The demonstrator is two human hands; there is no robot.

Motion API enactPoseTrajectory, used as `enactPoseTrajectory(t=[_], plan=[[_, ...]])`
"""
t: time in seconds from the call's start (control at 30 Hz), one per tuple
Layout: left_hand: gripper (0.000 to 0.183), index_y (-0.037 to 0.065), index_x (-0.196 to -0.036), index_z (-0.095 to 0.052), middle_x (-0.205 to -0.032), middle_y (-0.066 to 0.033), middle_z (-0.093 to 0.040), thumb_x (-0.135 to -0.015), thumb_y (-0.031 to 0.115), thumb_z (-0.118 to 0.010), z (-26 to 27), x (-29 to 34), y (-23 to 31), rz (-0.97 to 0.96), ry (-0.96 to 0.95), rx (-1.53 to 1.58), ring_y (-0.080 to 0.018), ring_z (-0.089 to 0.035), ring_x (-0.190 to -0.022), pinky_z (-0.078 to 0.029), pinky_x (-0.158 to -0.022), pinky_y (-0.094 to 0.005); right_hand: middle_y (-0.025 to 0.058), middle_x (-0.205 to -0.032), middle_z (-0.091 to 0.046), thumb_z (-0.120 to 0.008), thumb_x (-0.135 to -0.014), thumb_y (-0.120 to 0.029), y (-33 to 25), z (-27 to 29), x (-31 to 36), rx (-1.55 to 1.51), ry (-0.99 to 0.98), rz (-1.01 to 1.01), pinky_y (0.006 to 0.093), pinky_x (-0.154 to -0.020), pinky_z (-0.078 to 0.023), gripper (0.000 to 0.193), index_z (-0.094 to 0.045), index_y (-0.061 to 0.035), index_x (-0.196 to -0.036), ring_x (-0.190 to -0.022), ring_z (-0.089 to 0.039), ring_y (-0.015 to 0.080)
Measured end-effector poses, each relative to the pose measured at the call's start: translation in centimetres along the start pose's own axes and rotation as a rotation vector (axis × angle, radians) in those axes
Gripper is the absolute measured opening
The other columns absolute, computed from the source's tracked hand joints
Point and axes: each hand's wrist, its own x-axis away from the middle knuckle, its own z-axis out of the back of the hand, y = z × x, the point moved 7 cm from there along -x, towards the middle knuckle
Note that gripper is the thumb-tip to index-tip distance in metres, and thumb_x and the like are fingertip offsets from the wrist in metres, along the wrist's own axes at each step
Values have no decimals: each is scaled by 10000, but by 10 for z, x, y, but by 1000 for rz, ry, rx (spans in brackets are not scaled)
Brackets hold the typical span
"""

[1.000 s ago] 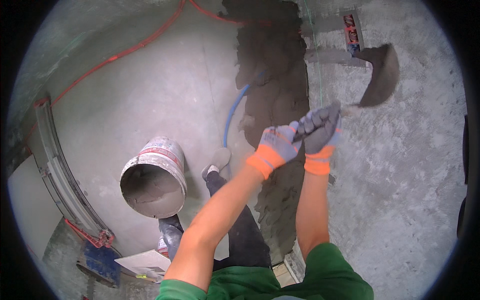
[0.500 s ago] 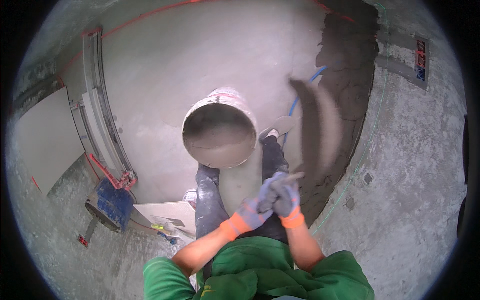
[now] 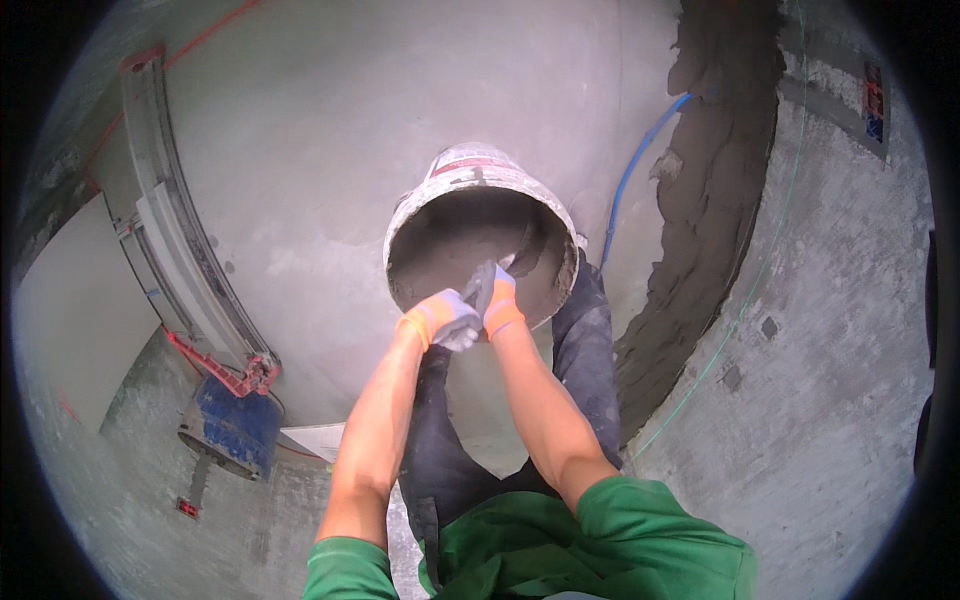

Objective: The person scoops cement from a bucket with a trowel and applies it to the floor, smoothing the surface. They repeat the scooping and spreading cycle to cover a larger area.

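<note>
Grey wet mortar (image 3: 430, 262) lies inside a round, mortar-smeared white bucket (image 3: 480, 178), whose open mouth faces me. Over its near rim, my right hand (image 3: 493, 290), in a grey and orange glove, is closed round a trowel-like tool (image 3: 507, 262). Only a small pale part of this tool shows; its far end is in the mortar. My left hand (image 3: 447, 318), gloved alike, is curled right beside the right one at the rim. Its fingers are partly blurred, and what they hold, if anything, is hidden. My legs stand either side of the bucket's near side.
A dark band of wet mortar (image 3: 712, 200) runs along the right edge, by a green line (image 3: 745, 300). A blue hose (image 3: 640, 160) curves beside it. At left are long metal rails (image 3: 185, 220), a red-handled tool (image 3: 225, 370), a blue bucket (image 3: 235, 420) and a pale board (image 3: 85, 310).
My hands have moved from near my body, forward and left to the bucket's mouth, and the tool has gone into the mortar. A blurred dark streak over the right-hand band is gone.
</note>
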Motion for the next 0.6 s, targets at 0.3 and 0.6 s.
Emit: enactPoseTrajectory(t=[0.3,0.6], plan=[[118,55,-676,-550,-546,-14,-502,-780,110,-546,6,-55,11,-356,44,491,-94,-475,-423,-314,-342,-215,-60,-441,-282,-508,-835,-290,-7,-34,-63,-98,-388,-424,231,-369,-238,385,-286,-209,-532,-362,-287,85],[161,57,-562,-503,-472,-31,-481,-708,82,-567,-19,-38,9,-153,539,506,-127,-419,-324,-283,-304,-256,-74,-455,-317,-525,-846,-246,-5,-33,-43,-45,-496,-574,210,-371,-262,362,-330,-201,-544,-374,-308,70]])
